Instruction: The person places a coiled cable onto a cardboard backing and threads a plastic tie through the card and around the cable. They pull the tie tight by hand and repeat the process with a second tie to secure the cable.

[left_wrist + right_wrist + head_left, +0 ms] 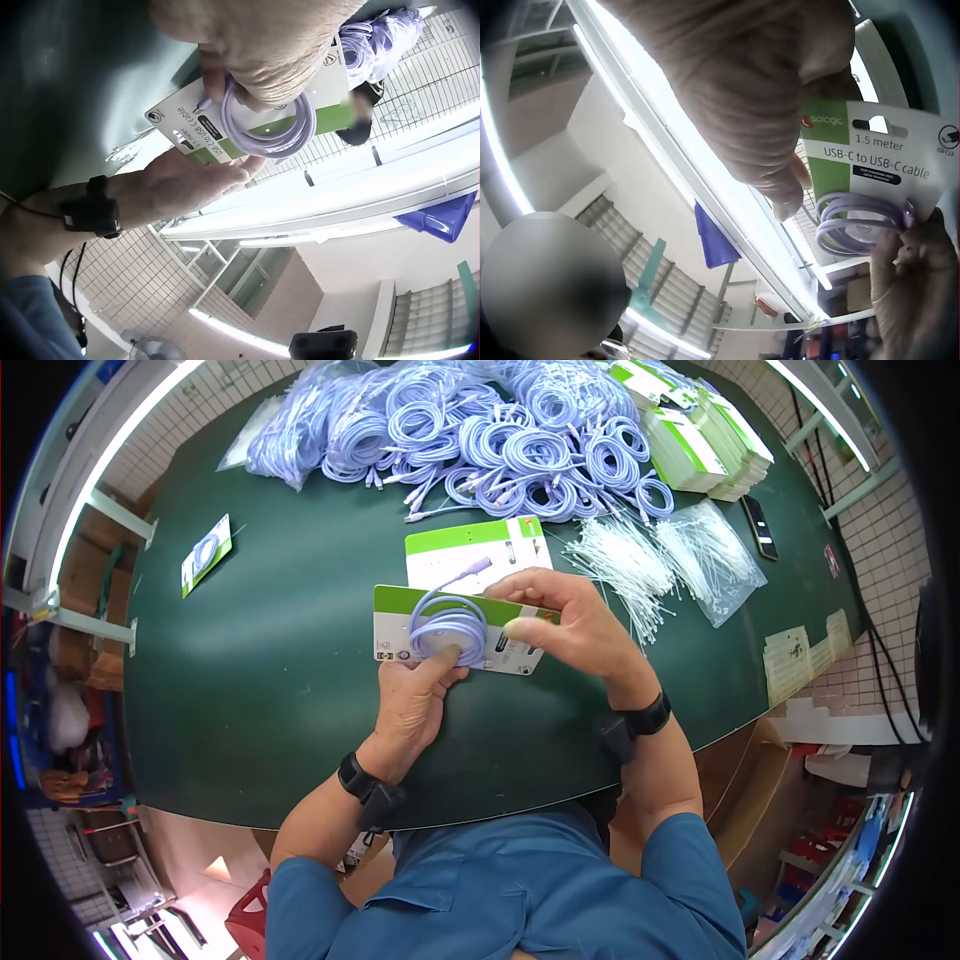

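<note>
My left hand (408,705) grips the lower edge of a green-and-white cable card (390,628), its thumb pressing a coiled lilac USB-C cable (425,640) against the front. One cable end with its plug (474,567) sticks up past the card's top edge. At the card's right side is my right hand (585,625), thumb and fingers spread apart around that part of the card. In the right wrist view the card's printing and cutout (877,131) face the camera, with the right fingertips beside its green strip. Another green-and-white card (440,565) lies just behind.
Many coiled lilac cables (530,450) are heaped along the far side. White zip ties (625,560) lie loose, near a plastic bag of more ties (710,555). Stacked cards (690,450), a phone (760,528) and a carded cable (205,555) also sit on the green table (250,710).
</note>
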